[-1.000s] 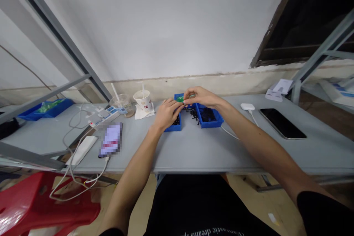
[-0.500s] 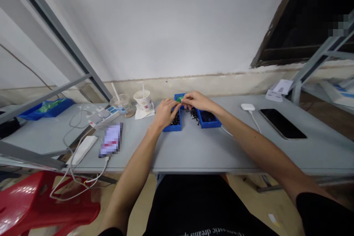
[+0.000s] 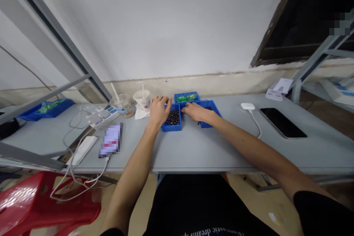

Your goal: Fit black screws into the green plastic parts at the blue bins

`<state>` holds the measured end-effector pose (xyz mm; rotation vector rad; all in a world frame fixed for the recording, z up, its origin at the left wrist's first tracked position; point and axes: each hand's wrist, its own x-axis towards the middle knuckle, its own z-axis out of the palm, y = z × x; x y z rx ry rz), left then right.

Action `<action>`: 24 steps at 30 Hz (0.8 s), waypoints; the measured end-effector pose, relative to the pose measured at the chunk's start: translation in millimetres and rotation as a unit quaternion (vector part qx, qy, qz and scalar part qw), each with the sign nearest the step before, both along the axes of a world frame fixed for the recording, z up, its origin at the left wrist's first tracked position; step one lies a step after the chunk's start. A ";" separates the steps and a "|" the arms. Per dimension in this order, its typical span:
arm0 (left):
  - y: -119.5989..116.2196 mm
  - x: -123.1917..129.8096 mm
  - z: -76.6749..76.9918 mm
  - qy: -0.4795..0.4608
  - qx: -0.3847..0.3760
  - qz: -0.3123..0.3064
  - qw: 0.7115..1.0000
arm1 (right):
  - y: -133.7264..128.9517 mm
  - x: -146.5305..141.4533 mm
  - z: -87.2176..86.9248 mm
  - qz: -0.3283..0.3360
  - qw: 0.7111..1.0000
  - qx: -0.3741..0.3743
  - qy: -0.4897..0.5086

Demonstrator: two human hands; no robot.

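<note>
My left hand (image 3: 159, 110) is raised at the left edge of a blue bin (image 3: 172, 128) of small dark metal-looking parts (image 3: 173, 117). Its thumb stands apart from the fingers and nothing shows in it. My right hand (image 3: 195, 112) reaches down between that bin and a second blue bin (image 3: 214, 107), its fingertips bunched low. What they touch or pinch is hidden, and the hand covers most of the second bin's near side. Behind both bins, a third blue bin (image 3: 186, 93) holds green and clear plastic pieces (image 3: 187, 98).
Left of the bins stand a paper cup (image 3: 142, 99) on a napkin and a clear cup (image 3: 125, 107). A power strip (image 3: 103, 116) and a phone (image 3: 111, 138) lie further left. On the right are a white earphone case (image 3: 247, 107) and a black phone (image 3: 283, 122).
My hands have parted from where they met over the bins. The left went left and opened; the right came down between the bins. The green pieces are now uncovered.
</note>
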<state>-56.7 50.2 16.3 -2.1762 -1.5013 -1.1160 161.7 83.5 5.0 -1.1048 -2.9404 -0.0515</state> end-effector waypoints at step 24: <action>-8.9 10.7 5.0 0.037 -0.041 -0.091 0.994 | 9.7 1.3 11.1 0.008 0.993 -0.065 0.096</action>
